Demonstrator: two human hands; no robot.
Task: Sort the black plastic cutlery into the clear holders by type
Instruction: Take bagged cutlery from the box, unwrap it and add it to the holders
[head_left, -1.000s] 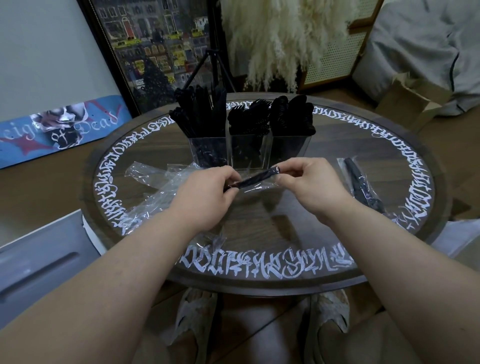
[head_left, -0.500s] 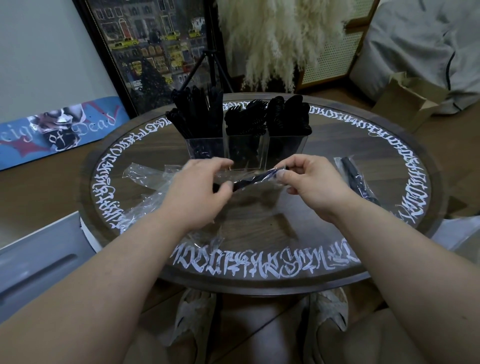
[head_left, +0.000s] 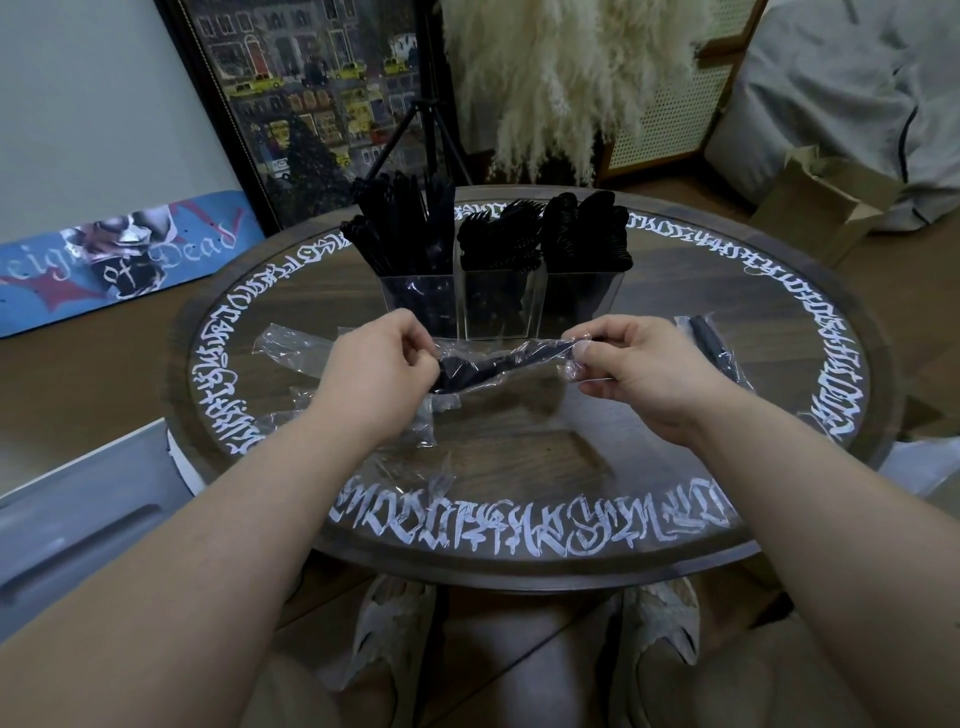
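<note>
Black plastic cutlery piece (head_left: 488, 364), still sealed in a clear plastic wrapper (head_left: 540, 358), is held in the air above the round table (head_left: 519, 457), just in front of the three clear holders; its type cannot be told through the film. The left hand (head_left: 379, 374) pinches the wrapper's left end with curled fingers, and the right hand (head_left: 634, 369) pinches the right end between thumb and forefinger, the film drawn taut between them. Risks, as judged from this pose: a sudden tear could let the piece shoot out and fall to the table or floor; a hard pull on the thin plastic could bend or snap it; a jerk forward could strike the holders, which stand close behind the hands, and tip them. Left holder (head_left: 418, 301): long straight pieces, probably knives, standing upright and fanned, well filled. Middle holder (head_left: 498, 306): fork-like heads crowded at the rim. Right holder (head_left: 579, 296): rounded heads, probably spoons, stacked thickly. All three stand side by side, touching or nearly so, and look near capacity, so an added piece may sit loosely or slide out. Another wrapped cutlery piece (head_left: 714, 353) lies on the table to the right of the right hand. Empty wrappers (head_left: 291, 348) lie crumpled on the table beside and beneath the left hand.
</note>
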